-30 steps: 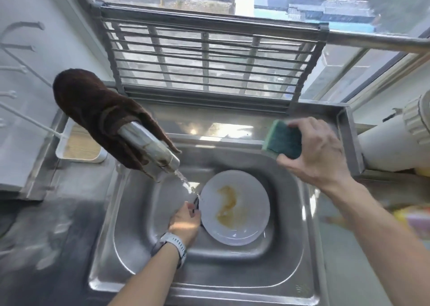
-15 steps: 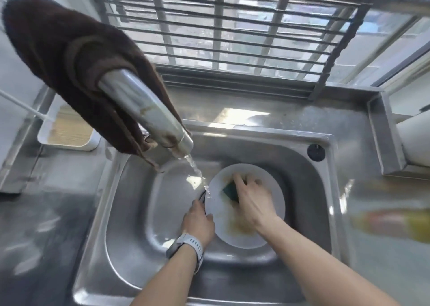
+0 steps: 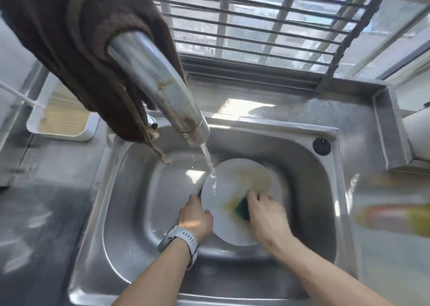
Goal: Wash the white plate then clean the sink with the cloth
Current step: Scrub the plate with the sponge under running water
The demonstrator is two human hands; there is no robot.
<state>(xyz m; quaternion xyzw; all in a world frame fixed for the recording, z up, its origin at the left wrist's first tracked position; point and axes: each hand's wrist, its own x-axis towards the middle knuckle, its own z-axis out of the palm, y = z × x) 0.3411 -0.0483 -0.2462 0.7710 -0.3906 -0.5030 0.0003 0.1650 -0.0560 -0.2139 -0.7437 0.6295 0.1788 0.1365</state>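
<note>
A white plate (image 3: 223, 222) smeared with yellow-brown sauce lies in the steel sink (image 3: 121, 208). My left hand (image 3: 194, 217) grips the plate's left rim. My right hand (image 3: 267, 215) holds a green sponge (image 3: 242, 209) pressed on the plate's stained middle. Water runs from the steel faucet (image 3: 158, 84) onto the plate's upper left edge. A dark brown cloth (image 3: 74, 44) hangs draped over the faucet, above the sink's left side.
A white tray (image 3: 60, 121) sits on the counter left of the sink. A folded metal rack (image 3: 256, 30) leans against the window behind. A blurred yellow and orange bottle (image 3: 395, 217) lies on the counter to the right. A black plug (image 3: 321, 146) marks the sink's right corner.
My right hand brought the sponge from the sink's right edge down onto the plate and has slid it toward the plate's lower right. The camera has moved closer to the faucet.
</note>
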